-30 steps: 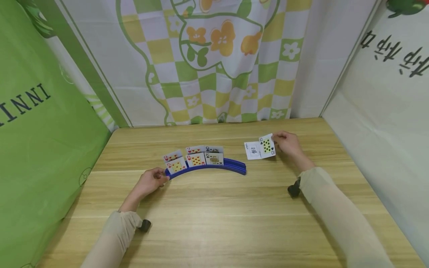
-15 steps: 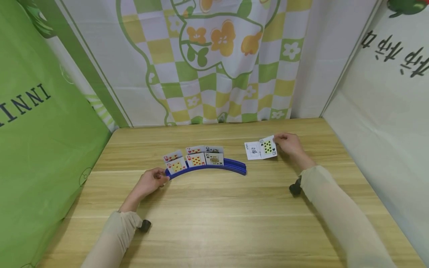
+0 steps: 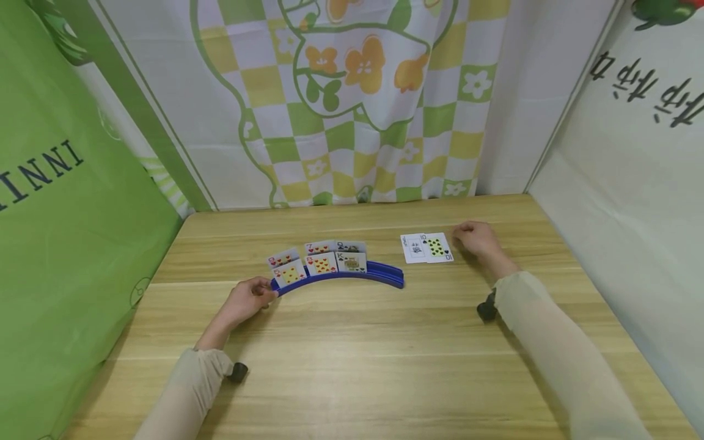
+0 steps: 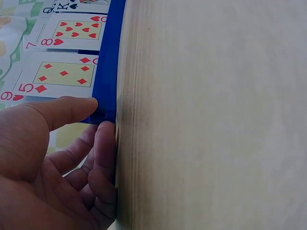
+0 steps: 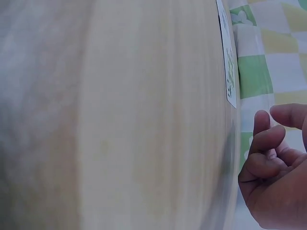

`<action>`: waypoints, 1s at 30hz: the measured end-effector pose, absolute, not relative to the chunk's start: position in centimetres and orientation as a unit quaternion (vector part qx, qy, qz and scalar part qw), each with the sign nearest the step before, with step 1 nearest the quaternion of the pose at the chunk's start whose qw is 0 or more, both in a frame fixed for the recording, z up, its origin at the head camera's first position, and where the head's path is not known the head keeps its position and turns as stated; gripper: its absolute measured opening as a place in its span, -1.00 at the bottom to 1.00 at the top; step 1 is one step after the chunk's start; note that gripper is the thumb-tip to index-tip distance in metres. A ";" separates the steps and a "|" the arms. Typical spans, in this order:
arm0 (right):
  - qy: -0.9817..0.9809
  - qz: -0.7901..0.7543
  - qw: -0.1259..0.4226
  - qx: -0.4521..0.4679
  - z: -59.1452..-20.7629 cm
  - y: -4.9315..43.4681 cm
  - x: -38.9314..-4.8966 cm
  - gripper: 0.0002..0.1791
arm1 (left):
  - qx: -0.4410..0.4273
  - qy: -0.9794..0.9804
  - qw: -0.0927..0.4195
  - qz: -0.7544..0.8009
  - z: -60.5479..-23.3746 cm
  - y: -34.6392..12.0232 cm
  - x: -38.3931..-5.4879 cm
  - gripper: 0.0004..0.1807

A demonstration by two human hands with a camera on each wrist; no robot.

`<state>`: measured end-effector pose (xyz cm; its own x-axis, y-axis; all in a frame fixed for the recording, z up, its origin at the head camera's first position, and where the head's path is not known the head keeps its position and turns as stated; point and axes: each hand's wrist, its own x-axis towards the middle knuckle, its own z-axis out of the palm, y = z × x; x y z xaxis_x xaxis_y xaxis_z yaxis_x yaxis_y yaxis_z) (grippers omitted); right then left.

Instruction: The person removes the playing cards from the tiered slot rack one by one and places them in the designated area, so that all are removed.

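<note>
A blue curved card holder (image 3: 385, 273) stands on the table, and my left hand (image 3: 250, 299) pinches its left end between thumb and fingers. In its front row are a 5 of diamonds (image 4: 62, 72), an 8 of hearts (image 4: 76, 31) and a king of spades (image 3: 352, 263). Partly hidden behind them stand a 9 of hearts (image 3: 283, 257), a red 7 (image 3: 319, 246) and a queen (image 3: 352, 246). Right of the holder, a 10 of spades (image 3: 437, 247) lies overlapping a joker (image 3: 412, 249). My right hand (image 3: 478, 238) is just right of these cards, fingers loosely curled around nothing.
The wooden table (image 3: 352, 366) ends at the back against a checkered curtain (image 3: 363, 153). A green cloth wall (image 3: 66, 256) rises on the left and a white one (image 3: 632, 214) on the right. The holder's right part bears no cards.
The 10 of spades, tilted up in my right fingers before, now lies flat over the joker. My right hand has let go and moved slightly right. The left hand stays put.
</note>
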<state>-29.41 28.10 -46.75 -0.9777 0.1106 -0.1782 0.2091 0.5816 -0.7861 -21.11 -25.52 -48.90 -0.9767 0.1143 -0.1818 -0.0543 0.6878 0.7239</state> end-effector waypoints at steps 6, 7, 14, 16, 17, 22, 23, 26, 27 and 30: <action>0.885 -0.452 0.054 0.095 -46.7 28.1 -29.2 -0.55 | 0.017 0.911 0.109 0.396 -48.9 -25.6 -21.0 -0.60; 0.884 -0.454 0.054 0.095 -46.7 28.0 -29.1 -0.55 | 0.015 0.911 0.110 0.398 -48.9 -25.6 -21.0 -0.60; 0.881 -0.459 0.062 0.092 -46.6 27.7 -29.0 -0.55 | 0.012 0.912 0.112 0.395 -48.9 -25.6 -20.9 -0.60; 0.875 -0.471 0.065 0.092 -46.7 27.6 -29.0 -0.56 | 0.012 0.912 0.112 0.396 -48.9 -25.6 -20.9 -0.60; 0.874 -0.473 0.064 0.089 -46.7 27.6 -28.9 -0.55 | 0.013 0.912 0.112 0.395 -48.9 -25.6 -20.9 -0.60; 0.858 -0.501 0.066 0.088 -46.9 27.5 -29.0 -0.57 | 0.016 0.913 0.113 0.393 -48.8 -25.5 -20.9 -0.60; 0.855 -0.506 0.067 0.088 -46.9 27.5 -29.0 -0.58 | 0.017 0.913 0.113 0.392 -48.8 -25.5 -20.9 -0.60; 0.847 -0.520 0.070 0.084 -46.8 27.2 -28.8 -0.60 | 0.016 0.912 0.111 0.394 -48.7 -25.5 -21.0 -0.60; 0.845 -0.524 0.071 0.081 -46.7 27.1 -28.8 -0.60 | 0.018 0.913 0.110 0.393 -48.7 -25.5 -21.0 -0.59; 0.846 -0.524 0.075 0.068 -46.3 26.7 -28.5 -0.60 | 0.021 0.914 0.106 0.392 -48.7 -25.5 -21.0 -0.59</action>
